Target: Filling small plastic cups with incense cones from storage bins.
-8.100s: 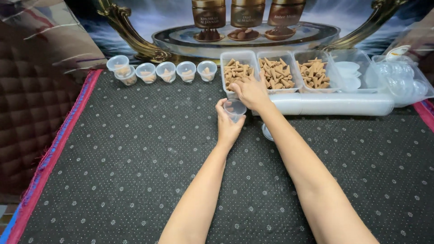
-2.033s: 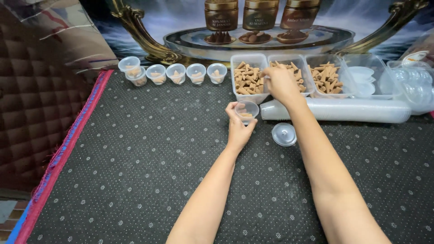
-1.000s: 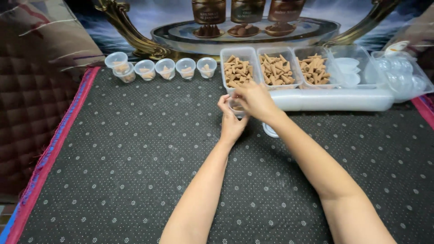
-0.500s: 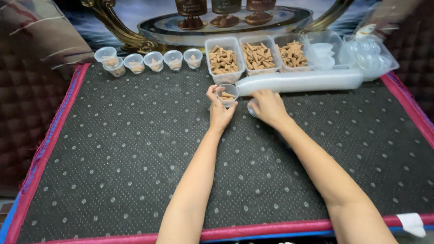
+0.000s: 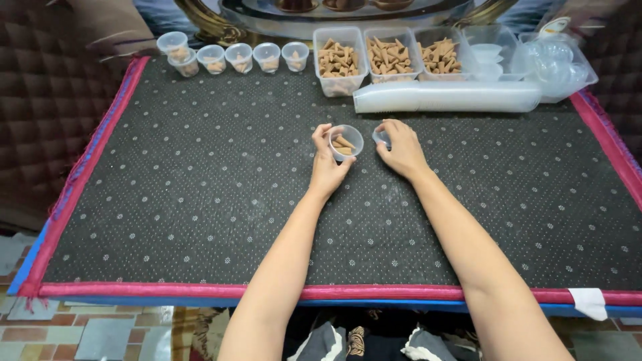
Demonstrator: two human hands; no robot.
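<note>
1. Left hand (image 5: 328, 170) is closed around a small clear cup (image 5: 346, 142) with a few brown cones inside, mat centre.
2. Right hand (image 5: 403, 148) is curled over a clear lid (image 5: 381, 138), at 3 o'clock of the cup, near it; how firmly it grips the lid, cannot tell.
3. Risk: cup is tilted toward the camera, so the cones may spill onto the dotted mat (image 5: 200, 200).
4. Risk: lid is thin and mostly hidden; it could slip from the fingers.
5. Packages: filled cups (image 5: 227, 57) at 11 o'clock; three clear cone tubs (image 5: 388, 57) at 12; sleeve of stacked cups (image 5: 448, 97) lying at 1; bag of lids (image 5: 555, 63) at 2.
</note>
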